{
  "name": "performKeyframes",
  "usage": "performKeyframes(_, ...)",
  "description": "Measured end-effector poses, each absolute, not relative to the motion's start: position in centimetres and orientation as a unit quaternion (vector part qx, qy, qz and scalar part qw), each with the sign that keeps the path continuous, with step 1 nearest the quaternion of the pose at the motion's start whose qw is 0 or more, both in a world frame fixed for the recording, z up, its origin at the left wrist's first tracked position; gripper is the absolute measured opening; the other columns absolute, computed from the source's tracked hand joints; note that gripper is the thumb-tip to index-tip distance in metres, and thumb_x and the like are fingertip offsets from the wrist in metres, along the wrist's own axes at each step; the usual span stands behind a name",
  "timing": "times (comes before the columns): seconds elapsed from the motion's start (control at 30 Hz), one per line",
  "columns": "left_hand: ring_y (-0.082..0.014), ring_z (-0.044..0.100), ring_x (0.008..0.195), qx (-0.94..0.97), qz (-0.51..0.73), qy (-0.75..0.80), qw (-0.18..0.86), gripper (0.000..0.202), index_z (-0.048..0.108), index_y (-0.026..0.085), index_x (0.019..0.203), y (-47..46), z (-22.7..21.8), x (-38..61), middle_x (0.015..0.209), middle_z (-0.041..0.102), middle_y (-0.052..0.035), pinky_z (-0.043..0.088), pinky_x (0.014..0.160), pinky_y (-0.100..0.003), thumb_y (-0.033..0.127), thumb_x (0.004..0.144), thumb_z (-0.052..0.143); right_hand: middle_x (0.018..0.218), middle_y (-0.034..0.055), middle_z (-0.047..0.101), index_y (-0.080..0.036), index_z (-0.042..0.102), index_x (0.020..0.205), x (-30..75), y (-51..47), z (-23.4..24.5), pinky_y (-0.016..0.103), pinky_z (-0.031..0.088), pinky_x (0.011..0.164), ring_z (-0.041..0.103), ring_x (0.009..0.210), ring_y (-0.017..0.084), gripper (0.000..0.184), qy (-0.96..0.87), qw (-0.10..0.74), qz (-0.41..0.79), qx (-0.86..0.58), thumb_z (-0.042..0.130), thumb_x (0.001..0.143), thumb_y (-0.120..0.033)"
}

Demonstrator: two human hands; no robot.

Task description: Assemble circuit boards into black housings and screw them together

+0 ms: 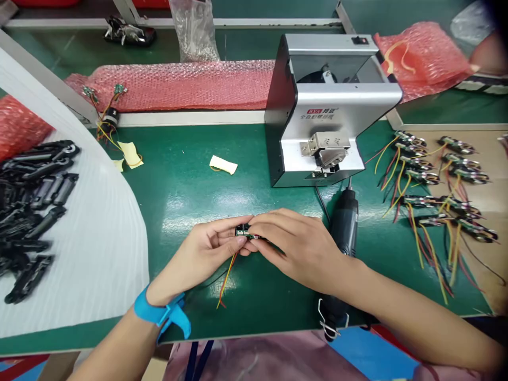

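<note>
Green tabletop (262, 307), circuit board (242, 232) crosswise in fingers (230, 247), wires (226, 279) trailing bodyward.

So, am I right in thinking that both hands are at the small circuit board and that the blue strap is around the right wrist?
Not quite: the head view shows the blue strap around the left wrist, not the right. The left hand and right hand are indeed both at the small circuit board.
</note>
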State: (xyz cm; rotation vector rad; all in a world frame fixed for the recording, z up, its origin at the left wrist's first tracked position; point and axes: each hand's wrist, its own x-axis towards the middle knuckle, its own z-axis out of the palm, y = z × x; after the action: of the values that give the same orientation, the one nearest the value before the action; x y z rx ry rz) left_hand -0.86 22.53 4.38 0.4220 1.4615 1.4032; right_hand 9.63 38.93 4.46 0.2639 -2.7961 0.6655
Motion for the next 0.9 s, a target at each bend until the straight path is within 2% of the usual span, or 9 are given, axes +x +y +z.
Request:
performKeyframes(0.13,-0.0138,0.068,0.078,0.152,0.614,0.596,0.494,0.031,0.061,0.017,0.114,22.64,4.29,-0.54,0.074,0.071,-0.0004,0.056,0.076,-0.02,0.019,0.083,0.064,0.1,0.003,0.063,-0.022,0.063,0.099,9.66,39.04,4.84,0.023,0.045,0.072,0.059,0.087,0.012,0.017,-0.965,0.123,0.227,0.051,0.049,0.091,-0.025)
performKeyframes(0.3,-0.0143,0.068,0.078,0.128,0.637,0.594,0.474,0.03,0.062,0.014,0.112,22.76,4.18,-0.08,0.082,0.072,-0.0035,0.057,0.074,-0.021,0.021,0.083,0.065,0.092,0.0005,0.065,-0.023,0.065,0.095,9.54,39.05,4.8,0.022,0.042,0.067,0.059,0.082,0.011,0.015,-0.964,0.171,0.192,0.063,0.052,0.088,-0.019)
performKeyframes(0.4,-0.0127,0.068,0.077,0.121,0.645,0.589,0.472,0.029,0.062,0.015,0.111,22.71,3.95,0.04,0.082,0.072,-0.0026,0.056,0.073,-0.018,0.02,0.083,0.065,0.089,-0.0005,0.066,-0.024,0.066,0.093,9.43,38.98,4.52,0.022,0.04,0.066,0.059,0.081,0.011,0.015,-0.963,0.189,0.182,0.067,0.054,0.087,-0.017)
performKeyframes(0.57,-0.0103,0.067,0.075,0.117,0.652,0.573,0.482,0.027,0.062,0.015,0.11,22.4,3.72,0.08,0.079,0.072,-0.0009,0.055,0.072,-0.014,0.019,0.083,0.065,0.087,-0.0001,0.065,-0.023,0.066,0.093,9.55,38.89,4.39,0.022,0.04,0.066,0.059,0.08,0.012,0.014,-0.963,0.178,0.188,0.075,0.054,0.087,-0.018)
performKeyframes(0.9,-0.0116,0.068,0.074,0.108,0.659,0.554,0.498,0.025,0.065,0.014,0.106,22.5,3.95,0.07,0.083,0.073,-0.0032,0.056,0.073,-0.016,0.024,0.082,0.067,0.085,0.0008,0.063,-0.022,0.066,0.084,9.27,38.89,4.6,0.023,0.041,0.066,0.056,0.078,0.012,0.013,-0.959,0.156,0.226,0.076,0.054,0.087,-0.019)
